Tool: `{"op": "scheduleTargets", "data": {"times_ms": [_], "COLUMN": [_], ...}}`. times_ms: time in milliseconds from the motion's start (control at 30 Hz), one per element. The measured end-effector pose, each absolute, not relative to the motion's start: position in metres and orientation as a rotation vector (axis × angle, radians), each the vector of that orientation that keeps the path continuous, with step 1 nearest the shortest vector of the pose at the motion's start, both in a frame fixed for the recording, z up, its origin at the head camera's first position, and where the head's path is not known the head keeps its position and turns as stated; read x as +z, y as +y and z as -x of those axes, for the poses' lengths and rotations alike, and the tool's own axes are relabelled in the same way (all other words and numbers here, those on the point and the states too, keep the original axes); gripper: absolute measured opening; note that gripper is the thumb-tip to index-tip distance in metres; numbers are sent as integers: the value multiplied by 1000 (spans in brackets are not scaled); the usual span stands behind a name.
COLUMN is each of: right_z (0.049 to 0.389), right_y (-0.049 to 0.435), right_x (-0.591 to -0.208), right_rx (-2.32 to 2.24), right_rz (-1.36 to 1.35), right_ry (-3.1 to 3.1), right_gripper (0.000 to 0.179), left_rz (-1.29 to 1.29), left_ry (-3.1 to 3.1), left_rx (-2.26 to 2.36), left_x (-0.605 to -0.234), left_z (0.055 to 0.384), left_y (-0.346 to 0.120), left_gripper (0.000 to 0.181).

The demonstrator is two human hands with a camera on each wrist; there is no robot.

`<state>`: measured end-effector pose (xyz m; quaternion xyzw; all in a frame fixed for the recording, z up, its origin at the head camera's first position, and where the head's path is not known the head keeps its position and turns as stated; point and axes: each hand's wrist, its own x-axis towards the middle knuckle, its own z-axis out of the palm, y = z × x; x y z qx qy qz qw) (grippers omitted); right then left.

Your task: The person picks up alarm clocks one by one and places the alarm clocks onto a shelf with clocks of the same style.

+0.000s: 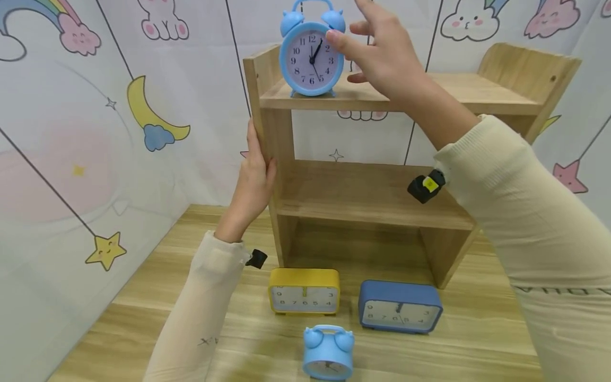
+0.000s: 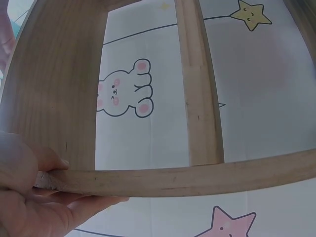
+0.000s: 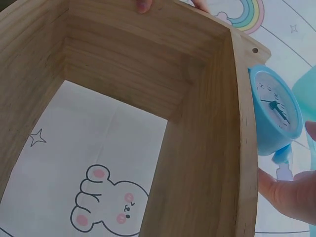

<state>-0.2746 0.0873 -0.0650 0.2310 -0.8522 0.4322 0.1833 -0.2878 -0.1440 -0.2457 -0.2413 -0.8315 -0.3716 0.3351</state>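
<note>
On the desk (image 1: 260, 345), nearest, stands a small clock (image 1: 327, 350). Beyond it, the left hand (image 1: 253, 178) grips the side of the shelf (image 1: 372, 191). The alarm clock (image 1: 312, 58) stands upright on the top board (image 1: 487, 87); the right hand (image 1: 382, 58), fingers spread, is beside it (contact unclear). Probably light, rigid, smooth: hold by the sides.

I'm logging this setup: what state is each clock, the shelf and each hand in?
Wooden shelf: standing upright.
Upper light blue clock: upright on the shelf's top level, face outward.
Yellow clock: upright on the table.
Dark blue clock: upright on the table.
Lower light blue clock: upright on the table.
Left hand: gripping the shelf's side edge.
Right hand: fingers spread beside the upper clock, contact unclear.
</note>
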Motion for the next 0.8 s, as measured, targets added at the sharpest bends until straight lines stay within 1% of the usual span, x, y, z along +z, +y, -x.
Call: {"op": "scheduleTargets", "data": {"times_ms": [133,467,800], "right_z": [270,260,241], "right_y": [93,110,125], "right_x": [-66,-76,-92], "right_rx": [1278,1352,1426], "right_rz": [-671,-652,-744], "right_ry": [-2335,-2237,-2022], "right_gripper": [67,61,46], "left_rz": [619,628,625], "left_ry": [-2170,-2169,-2173], "left_rx": [-973,-1001,-995], "left_x": [-244,-244,-245], "left_z": [287,287,288], "left_y": [-144,-142,-142], "left_gripper": [77,78,77]}}
